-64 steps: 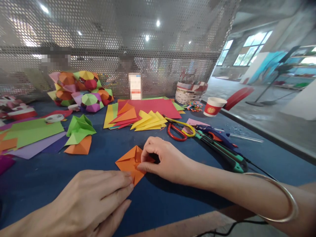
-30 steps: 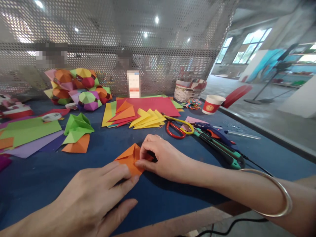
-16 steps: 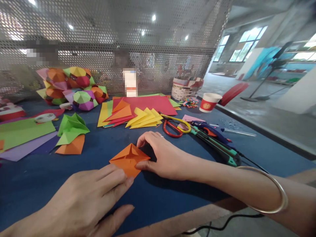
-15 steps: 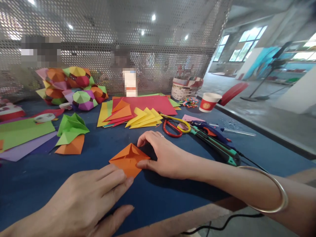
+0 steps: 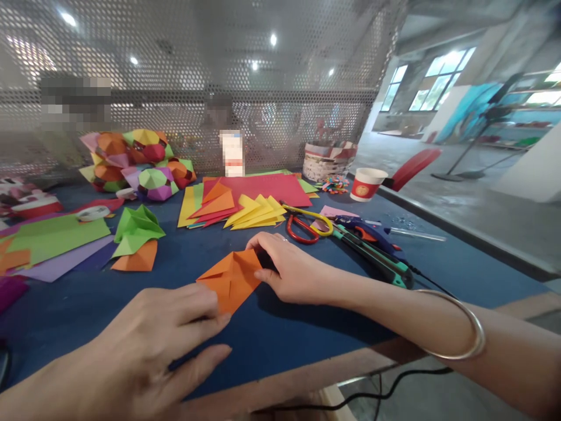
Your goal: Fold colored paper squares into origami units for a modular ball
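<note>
A folded orange paper [image 5: 236, 275] lies on the blue tabletop between my hands, with creases and a raised flap facing me. My right hand [image 5: 284, 269] pinches its right corner between thumb and fingers; it wears a ring, and a bangle circles the wrist. On the lower left edge of the paper, my left hand [image 5: 170, 333] holds it with curled fingers, the thumb standing apart. Left of the hands sits a folded green paper piece [image 5: 138, 228] on an orange one [image 5: 138, 257]. Folded yellow papers [image 5: 256, 211] fan out just beyond.
Scissors [image 5: 307, 228], a green-and-black cutter [image 5: 372, 257] and a blue glue gun [image 5: 372, 231] lie at the right. Farther back stand a paper cup [image 5: 367, 184], a basket [image 5: 328, 161] and colourful paper balls [image 5: 153, 181]. Coloured sheets [image 5: 272, 187] are stacked before the mesh screen [image 5: 280, 76].
The right side of the orange paper has opened upward, with my right fingers now at its corner. My left hand has stayed on the lower left edge. The view has shifted slightly.
</note>
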A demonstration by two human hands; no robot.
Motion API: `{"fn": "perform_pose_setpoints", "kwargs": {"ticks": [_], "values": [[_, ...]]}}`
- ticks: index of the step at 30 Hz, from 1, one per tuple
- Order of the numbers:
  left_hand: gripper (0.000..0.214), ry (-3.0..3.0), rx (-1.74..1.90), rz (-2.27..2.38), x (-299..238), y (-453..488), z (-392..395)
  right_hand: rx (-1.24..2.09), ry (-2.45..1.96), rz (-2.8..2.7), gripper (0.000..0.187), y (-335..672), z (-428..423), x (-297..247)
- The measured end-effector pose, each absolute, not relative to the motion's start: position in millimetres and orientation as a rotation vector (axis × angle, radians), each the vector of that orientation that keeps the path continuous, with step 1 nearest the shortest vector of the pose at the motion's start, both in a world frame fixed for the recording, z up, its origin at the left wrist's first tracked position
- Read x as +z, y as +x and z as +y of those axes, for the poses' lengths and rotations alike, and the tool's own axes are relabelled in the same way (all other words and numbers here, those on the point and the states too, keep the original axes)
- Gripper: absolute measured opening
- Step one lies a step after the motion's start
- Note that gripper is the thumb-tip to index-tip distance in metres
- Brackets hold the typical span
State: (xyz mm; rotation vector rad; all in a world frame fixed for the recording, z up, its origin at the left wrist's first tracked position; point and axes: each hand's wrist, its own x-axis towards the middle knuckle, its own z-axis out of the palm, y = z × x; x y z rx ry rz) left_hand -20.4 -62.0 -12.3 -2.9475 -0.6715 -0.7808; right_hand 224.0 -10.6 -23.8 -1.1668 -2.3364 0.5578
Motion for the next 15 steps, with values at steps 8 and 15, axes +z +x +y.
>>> {"fn": "perform_pose_setpoints", "kwargs": {"ticks": [8, 15], "values": [[0.026, -2.706, -1.128, -1.291, -9, -19, -19, 0.354, -1.150, -2.285, 0.008, 218, -5, -30], [0.051, -2.957, -1.320, -2.047, 8, -9, 13, 0.376, -1.133, -2.135, 0.008, 210, 3, -14]]}}
